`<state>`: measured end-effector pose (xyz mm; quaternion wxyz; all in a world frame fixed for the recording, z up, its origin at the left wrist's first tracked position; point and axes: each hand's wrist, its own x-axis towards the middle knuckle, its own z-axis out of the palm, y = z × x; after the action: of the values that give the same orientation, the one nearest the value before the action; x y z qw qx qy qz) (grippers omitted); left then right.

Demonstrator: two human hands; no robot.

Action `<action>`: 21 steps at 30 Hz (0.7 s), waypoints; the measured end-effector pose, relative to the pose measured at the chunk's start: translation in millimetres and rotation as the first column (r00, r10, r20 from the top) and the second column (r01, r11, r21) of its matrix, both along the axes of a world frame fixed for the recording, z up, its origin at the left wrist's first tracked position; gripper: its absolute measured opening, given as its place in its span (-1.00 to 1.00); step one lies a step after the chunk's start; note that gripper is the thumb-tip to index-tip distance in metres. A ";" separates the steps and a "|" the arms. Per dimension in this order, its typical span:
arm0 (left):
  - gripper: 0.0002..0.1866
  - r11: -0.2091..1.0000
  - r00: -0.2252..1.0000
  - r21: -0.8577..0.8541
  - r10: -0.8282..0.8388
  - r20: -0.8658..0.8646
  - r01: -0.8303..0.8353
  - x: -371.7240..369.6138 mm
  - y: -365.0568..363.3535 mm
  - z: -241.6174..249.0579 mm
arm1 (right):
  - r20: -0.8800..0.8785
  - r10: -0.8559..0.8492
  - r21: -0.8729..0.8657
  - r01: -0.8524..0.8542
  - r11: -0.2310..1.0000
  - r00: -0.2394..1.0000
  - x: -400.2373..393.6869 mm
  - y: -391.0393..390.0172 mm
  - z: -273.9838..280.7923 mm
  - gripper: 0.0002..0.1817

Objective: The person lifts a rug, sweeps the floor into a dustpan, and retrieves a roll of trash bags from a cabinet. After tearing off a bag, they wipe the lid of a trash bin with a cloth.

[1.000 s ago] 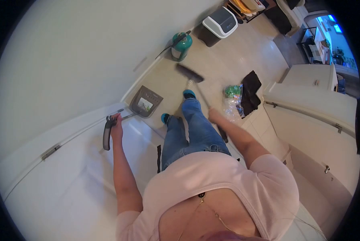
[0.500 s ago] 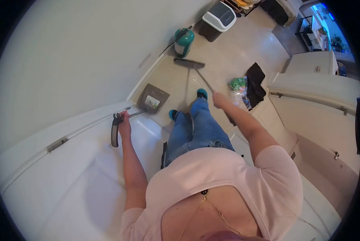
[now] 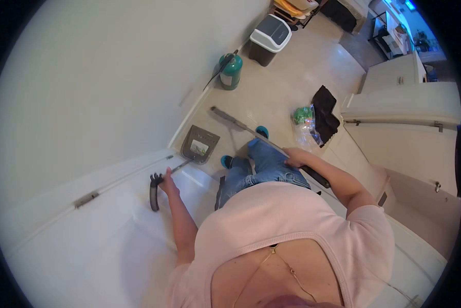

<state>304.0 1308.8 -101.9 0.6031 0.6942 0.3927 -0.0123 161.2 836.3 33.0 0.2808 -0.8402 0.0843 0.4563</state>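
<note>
My left hand [image 3: 168, 184] is closed round the thin handle of a grey dustpan [image 3: 200, 144], just below its dark curved grip. The pan lies on the floor by the wall, with a pale label and a little green on it. My right hand [image 3: 295, 157] is wrapped round the stick of a broom [image 3: 230, 118]. The broom's narrow dark head is off to the upper left of my feet, and its black grip end passes under my right forearm.
A green tank [image 3: 231, 72] and a white-lidded bin [image 3: 270, 40] stand along the wall. On the floor to the right lie a clear bag with green contents [image 3: 303, 116] and a black mat [image 3: 324, 114]. White cabinets [image 3: 405, 149] line the right side.
My right hand and the broom have come closer to my body, the broom head nearer the dustpan. The view has shifted, so the floor things appear lower.
</note>
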 end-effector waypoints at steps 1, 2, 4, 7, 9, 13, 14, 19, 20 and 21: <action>-0.33 0.994 0.994 -0.108 0.001 -0.106 -0.013 -5.7 -9.6 6.1 | -0.119 -0.134 -0.011 0.133 0.991 0.984 6.7 -8.8 23.8 -0.42; -0.32 0.977 0.977 -0.210 -0.009 -0.214 -0.037 -10.2 -15.8 12.7 | -0.103 -0.203 -0.072 0.197 0.978 0.974 7.2 -17.8 30.0 -0.47; -0.41 0.890 0.783 -0.252 0.166 -0.599 -0.381 -14.9 -14.6 -33.4 | -0.064 -0.335 -0.187 0.318 0.929 0.940 5.1 -40.5 34.3 -0.56; -0.55 0.909 0.762 -0.406 -0.201 -0.616 -0.089 -16.0 -74.9 -9.3 | 0.050 -0.344 -0.226 0.346 0.911 0.938 6.4 -81.3 17.9 -0.48; -0.60 0.853 0.710 -0.490 -0.457 -0.535 0.180 6.1 -116.4 -8.6 | 0.123 -0.275 -0.284 0.299 0.911 0.954 6.2 -114.8 -25.5 -0.49; -0.67 0.706 0.662 -0.366 -0.703 -0.261 0.606 103.1 -220.4 -20.1 | -0.003 -0.328 -0.322 0.309 0.895 0.945 43.2 -168.5 -57.2 -0.52; -0.65 0.669 0.622 -0.252 -0.743 -0.247 0.699 131.9 -246.2 -26.1 | 0.007 -0.332 -0.292 0.319 0.902 0.943 44.6 -182.8 -74.3 -0.51; -0.48 0.371 0.384 0.102 -0.901 -0.200 0.923 254.7 -388.2 2.7 | -0.162 -0.531 -0.148 0.512 0.846 0.832 81.2 -209.0 -59.8 -0.62; -0.46 0.303 0.334 0.159 -0.914 -0.231 0.940 272.6 -404.4 -7.1 | -0.027 -0.362 -0.135 0.355 0.925 0.932 58.0 -213.5 -95.5 -0.60; -0.44 0.225 0.278 0.223 -0.929 -0.245 0.948 289.5 -420.1 -26.1 | -0.102 -0.440 -0.121 0.428 0.896 0.892 66.4 -212.1 -83.8 -0.56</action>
<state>593.5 888.7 -128.0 0.3379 0.8780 -0.0896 -0.3270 227.6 624.2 -50.9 0.3294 -0.7819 0.3090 0.4298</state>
